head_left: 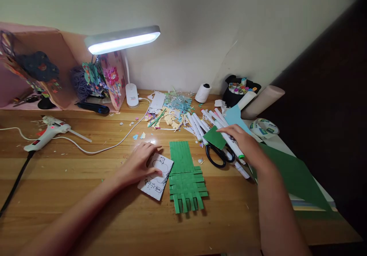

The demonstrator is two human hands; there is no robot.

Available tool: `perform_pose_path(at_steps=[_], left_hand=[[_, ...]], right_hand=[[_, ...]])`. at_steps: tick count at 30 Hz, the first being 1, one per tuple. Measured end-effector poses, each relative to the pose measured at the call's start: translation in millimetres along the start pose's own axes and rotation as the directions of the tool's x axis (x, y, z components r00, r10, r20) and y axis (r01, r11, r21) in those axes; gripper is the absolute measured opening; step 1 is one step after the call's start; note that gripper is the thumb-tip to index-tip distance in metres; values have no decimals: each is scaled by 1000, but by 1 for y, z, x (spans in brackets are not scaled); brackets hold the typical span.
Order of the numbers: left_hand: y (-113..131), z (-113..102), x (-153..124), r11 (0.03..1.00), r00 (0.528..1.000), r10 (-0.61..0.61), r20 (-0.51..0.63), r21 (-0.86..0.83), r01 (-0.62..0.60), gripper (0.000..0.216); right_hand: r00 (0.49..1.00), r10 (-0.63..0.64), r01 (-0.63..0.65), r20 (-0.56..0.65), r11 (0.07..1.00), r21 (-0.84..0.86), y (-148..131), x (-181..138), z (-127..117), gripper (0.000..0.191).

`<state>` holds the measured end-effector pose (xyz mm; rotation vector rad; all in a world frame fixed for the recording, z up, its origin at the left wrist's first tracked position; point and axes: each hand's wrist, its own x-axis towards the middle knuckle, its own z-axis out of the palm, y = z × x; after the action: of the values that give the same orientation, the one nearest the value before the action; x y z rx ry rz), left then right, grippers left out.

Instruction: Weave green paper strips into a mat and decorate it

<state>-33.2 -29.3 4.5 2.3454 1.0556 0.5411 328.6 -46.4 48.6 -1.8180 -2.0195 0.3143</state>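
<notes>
My left hand (143,159) is at a white card (160,175) with black line drawings, its thumb lying across the card's face and its fingers along the upper edge. Just right of it lies a woven piece of green paper strips (187,183), with loose strip ends at its bottom and right side. My right hand (239,141) has its fingertips on the corner of a small green paper square (215,137), above the markers; the thumb is hidden. Black-handled scissors (216,156) lie partly beneath that square and the white markers (229,139).
A hot glue gun (47,133) with a cord lies at left. The lit lamp (132,95) stands beside a pink box (65,64). Paper scraps (172,114), a thread spool (203,93), a marker pouch (239,89), tape (264,128) and green sheets (295,172) lie behind and right.
</notes>
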Motion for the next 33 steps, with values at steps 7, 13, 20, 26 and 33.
perform_pose_path(at_steps=[7, 13, 20, 26, 33], left_hand=[[-22, -14, 3, 992, 995, -98, 3, -82, 98, 16], [-17, -31, 7, 926, 872, -72, -485, 292, 239, 29], [23, 13, 35, 983, 988, -113, -102, 133, 126, 52], [27, 37, 51, 969, 968, -239, -82, -76, 233, 57], [31, 35, 45, 889, 956, -288, -51, -384, 248, 24]], right_hand=[[996, 80, -83, -37, 991, -109, 37, 3, -2, 39], [971, 117, -124, 210, 992, 18, 4, -6, 0, 12], [957, 198, -157, 213, 969, -193, -34, -13, 25, 22], [958, 215, -207, 189, 976, -62, -33, -12, 16, 25], [944, 167, -330, 285, 479, 813, -50, -4, 23, 45]])
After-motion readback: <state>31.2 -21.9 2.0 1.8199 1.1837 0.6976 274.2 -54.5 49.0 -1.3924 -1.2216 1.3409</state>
